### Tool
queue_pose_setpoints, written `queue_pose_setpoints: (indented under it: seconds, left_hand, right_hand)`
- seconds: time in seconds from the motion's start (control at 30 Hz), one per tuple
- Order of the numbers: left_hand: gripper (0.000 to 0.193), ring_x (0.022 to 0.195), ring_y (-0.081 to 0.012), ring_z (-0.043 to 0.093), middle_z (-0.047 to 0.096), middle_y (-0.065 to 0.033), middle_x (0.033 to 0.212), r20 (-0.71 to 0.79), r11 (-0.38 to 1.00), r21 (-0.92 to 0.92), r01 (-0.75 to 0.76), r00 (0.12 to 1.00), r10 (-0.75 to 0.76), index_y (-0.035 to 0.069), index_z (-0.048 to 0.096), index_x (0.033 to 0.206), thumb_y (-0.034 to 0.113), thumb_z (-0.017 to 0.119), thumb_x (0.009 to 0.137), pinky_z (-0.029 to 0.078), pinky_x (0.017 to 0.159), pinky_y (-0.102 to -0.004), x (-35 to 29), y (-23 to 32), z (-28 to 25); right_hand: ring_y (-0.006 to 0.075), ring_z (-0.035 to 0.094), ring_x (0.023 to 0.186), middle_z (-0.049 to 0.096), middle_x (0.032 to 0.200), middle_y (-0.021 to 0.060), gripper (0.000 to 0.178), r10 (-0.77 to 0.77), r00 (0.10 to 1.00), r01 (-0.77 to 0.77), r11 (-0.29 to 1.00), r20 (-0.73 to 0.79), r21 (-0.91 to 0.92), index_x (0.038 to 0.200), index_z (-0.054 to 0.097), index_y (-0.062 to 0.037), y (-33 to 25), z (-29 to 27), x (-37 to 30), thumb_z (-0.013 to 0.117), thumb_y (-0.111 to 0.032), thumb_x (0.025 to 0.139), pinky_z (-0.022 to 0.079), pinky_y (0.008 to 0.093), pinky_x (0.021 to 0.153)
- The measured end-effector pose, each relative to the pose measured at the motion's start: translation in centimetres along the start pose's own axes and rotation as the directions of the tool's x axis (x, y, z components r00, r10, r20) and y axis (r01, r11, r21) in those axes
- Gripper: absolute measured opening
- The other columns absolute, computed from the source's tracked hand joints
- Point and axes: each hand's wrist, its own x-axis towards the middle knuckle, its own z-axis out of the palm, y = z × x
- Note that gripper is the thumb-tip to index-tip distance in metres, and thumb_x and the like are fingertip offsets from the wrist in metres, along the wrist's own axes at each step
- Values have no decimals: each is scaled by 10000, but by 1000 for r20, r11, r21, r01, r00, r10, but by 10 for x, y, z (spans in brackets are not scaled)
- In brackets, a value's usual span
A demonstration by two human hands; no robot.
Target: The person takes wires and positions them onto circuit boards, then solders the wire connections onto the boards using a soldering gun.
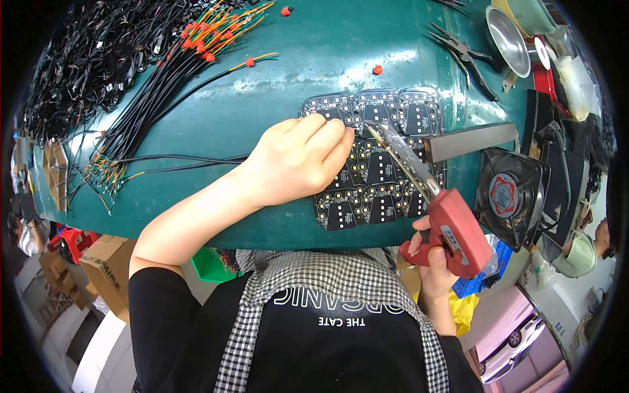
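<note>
- Your left hand curls over the left part of the circuit board panel; whether its fingertips pinch anything, you cannot tell from this view.
- Your right hand is wrapped round the handle of the red soldering gun, its tip over the panel's upper middle.
- The panel lies near the worktop's near edge, black, with repeated sections and pale square dots.

— What is worn?
— A black T-shirt is worn, crossed by the straps of a black-and-white checked apron.
— Any markings?
— White lettering is printed on the shirt, between the apron's straps.
— And at the sides?
— Beside the apron, short black sleeves are seen; the left hand and right hand are left bare.
</note>
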Motion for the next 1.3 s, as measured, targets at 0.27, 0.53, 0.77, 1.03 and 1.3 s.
queue_pose_setpoints:
  seconds: [0.27, 0.53, 0.77, 1.03, 1.3]
  left_hand:
    - [219, 633, -124, 493, 478, -20, 728, -48, 993, 110, -36, 998, 42, -6, 635, 826, 93, 608, 632, 412, 491, -214, 3, -2, 9]
    - [223, 644, -129, 495, 480, -26, 741, -64, 993, 109, -56, 996, 63, -11, 628, 825, 88, 607, 626, 427, 512, -215, 2, -3, 12]
    - [239, 653, -132, 496, 478, -31, 751, -47, 994, 100, -51, 997, 56, -13, 620, 838, 96, 596, 626, 431, 529, -218, 2, -3, 12]
    - [281, 684, -170, 573, 550, -79, 851, 20, 999, 53, -1, 1000, 0, -13, 636, 916, 52, 631, 643, 460, 536, -259, 2, 2, 6]
    - [298, 687, -171, 569, 548, -84, 863, 29, 998, 65, -17, 999, 15, -17, 631, 933, 55, 624, 644, 459, 538, -259, 2, 2, 5]
  right_hand:
    - [134, 534, 642, 571, 922, 141, 579, 26, 1000, -23, 991, 14, -129, 1199, 447, 52, 1, 1, -1, 626, -368, 843, 442, 249, 553]
    - [132, 525, 644, 544, 839, 103, 543, 61, 998, -65, 991, -35, -115, 1156, 470, 41, 0, 5, -2, 628, -371, 841, 438, 256, 571]
    - [143, 527, 643, 546, 811, 105, 468, 70, 997, -73, 980, -22, -185, 1091, 496, 36, 4, -3, -5, 636, -335, 843, 446, 271, 576]
    - [153, 546, 642, 585, 1052, 196, 576, 2, 1000, 2, 986, 25, -165, 1226, 447, 55, -4, 3, 0, 637, -335, 846, 451, 272, 563]
    - [135, 542, 649, 582, 883, 105, 515, 50, 998, -56, 976, -35, -213, 1130, 510, 44, -4, 4, 0, 650, -354, 835, 442, 260, 579]
